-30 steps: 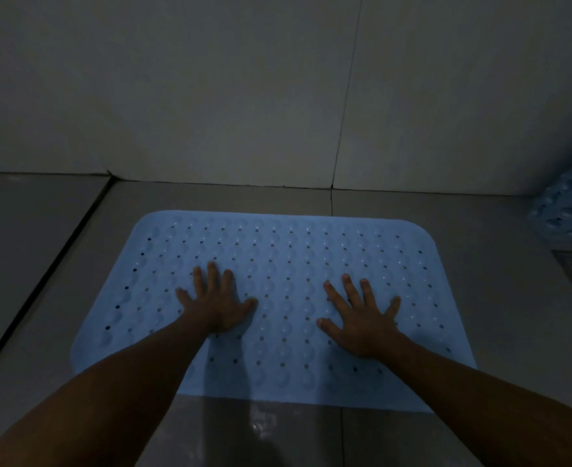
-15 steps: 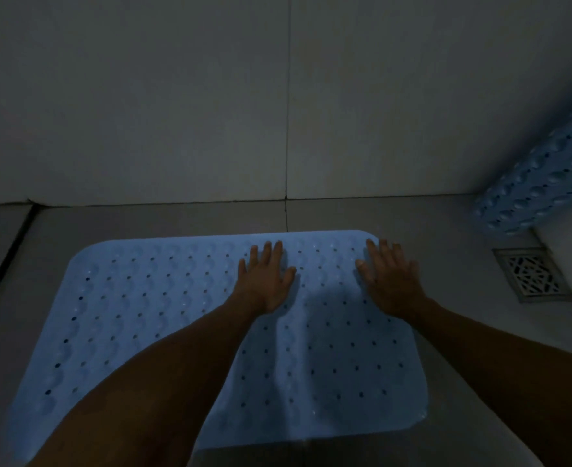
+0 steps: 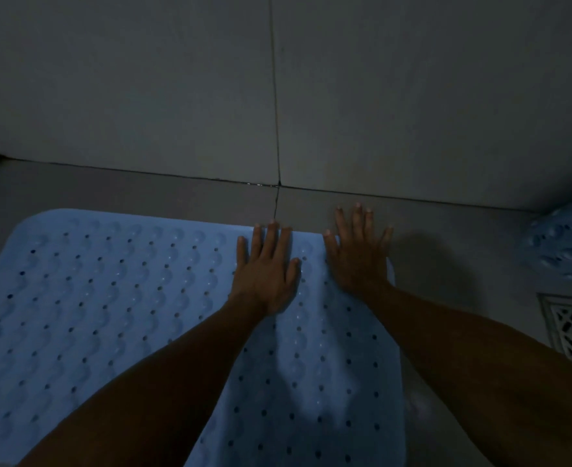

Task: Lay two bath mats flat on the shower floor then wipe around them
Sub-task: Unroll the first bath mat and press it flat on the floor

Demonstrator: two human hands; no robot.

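Note:
A light blue perforated bath mat (image 3: 109,315) lies flat on the grey shower floor and fills the lower left of the view. My left hand (image 3: 266,267) presses flat on the mat near its far edge, fingers straight. My right hand (image 3: 357,251) lies flat over the mat's far right corner, with its fingertips reaching onto the bare floor. A second blue bath mat (image 3: 564,241) leans up at the right edge of the view, only partly visible.
A grey tiled wall (image 3: 277,79) rises just beyond the mat, with a grout line running down it. A metal floor drain grate (image 3: 570,328) sits at the right, beside my right forearm. A strip of bare floor (image 3: 446,230) lies between mat and wall.
Both hands have slid from the mat's middle toward its far right corner. The view has shifted right and closer to the wall, and the right fingertips now reach past the mat's edge.

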